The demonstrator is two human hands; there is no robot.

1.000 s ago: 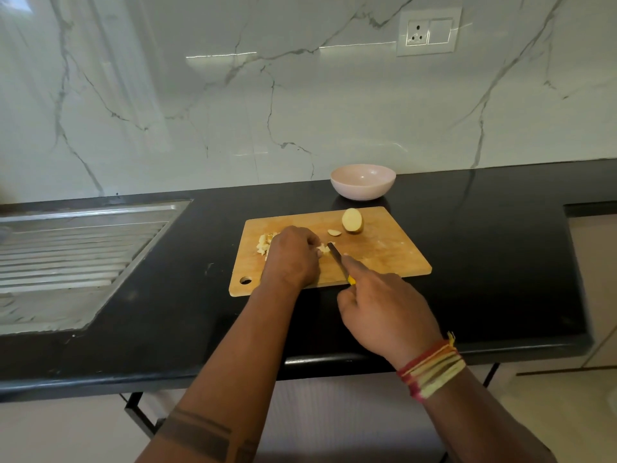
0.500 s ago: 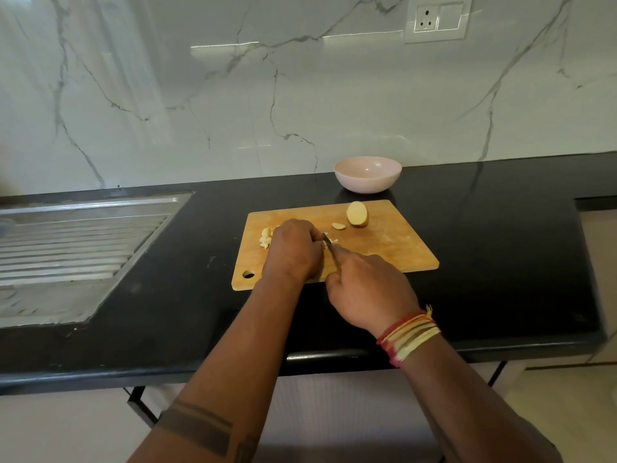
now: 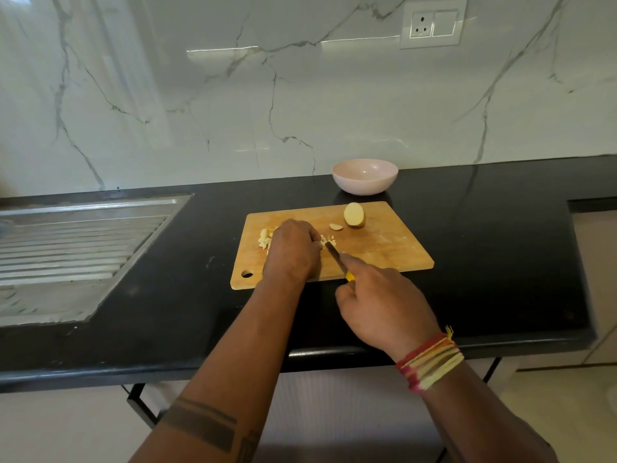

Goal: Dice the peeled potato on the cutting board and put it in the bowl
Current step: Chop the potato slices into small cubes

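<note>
Right hand [image 3: 384, 305] pulled back toward the counter edge since half a second ago, so more of the knife [image 3: 335, 257] shows now, blade angled up-left with its tip at the cut pieces. Fingers wrapped round the yellow handle, index finger laid along the blade's back. Left hand [image 3: 292, 250] barely shifted, knuckles up, fingers curled down over potato pieces [image 3: 263, 238] on the cutting board [image 3: 384, 248]; pale bits stick out on its left side and a few more between it and the knife tip. What exactly sits under the palm is hidden. Uncut potato half [image 3: 354, 214] stands beyond the right hand, up near the board's far edge, with a small slice [image 3: 336, 226] just beside it, on its left. Pink bowl [image 3: 365, 176] sits further off past the board, apart from it, on the black counter [image 3: 500, 245]. Steel drainboard [image 3: 73, 248] lies well off to the left of the left hand. Striped thread band [image 3: 430, 362] on the right wrist, dark band tattoo [image 3: 200, 422] on the left forearm. Wall socket [image 3: 432, 23] above on the marble wall.
</note>
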